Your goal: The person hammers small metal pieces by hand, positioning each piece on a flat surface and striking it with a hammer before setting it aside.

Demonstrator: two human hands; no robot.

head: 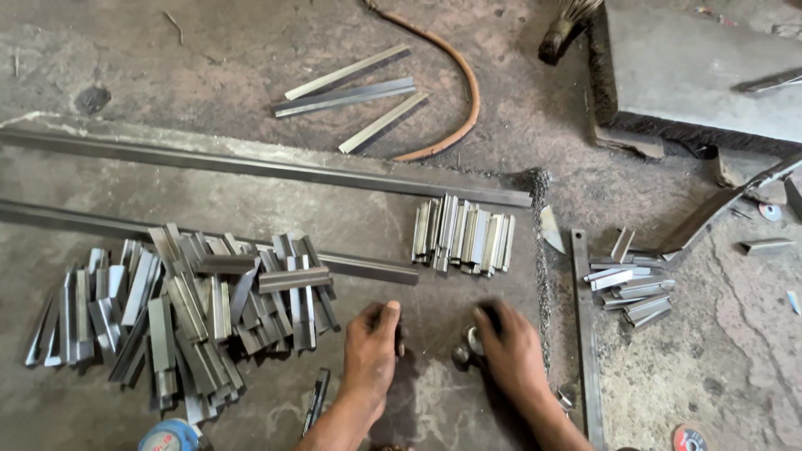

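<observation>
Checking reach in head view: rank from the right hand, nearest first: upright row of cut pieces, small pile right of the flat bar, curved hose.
From right hand:
1. Upright row of cut pieces, ahead, slightly left.
2. Small pile, to the right, past the flat bar; close to item 1.
3. Curved hose, far ahead.

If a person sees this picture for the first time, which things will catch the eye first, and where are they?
First comes the big heap of short steel angle pieces at the left on the floor, with a neat upright row of cut pieces near the middle. At the bottom centre, the left hand and right hand rest on the metal plate, the right one by a small shiny round part. A curved orange hose lies at the top.
</observation>
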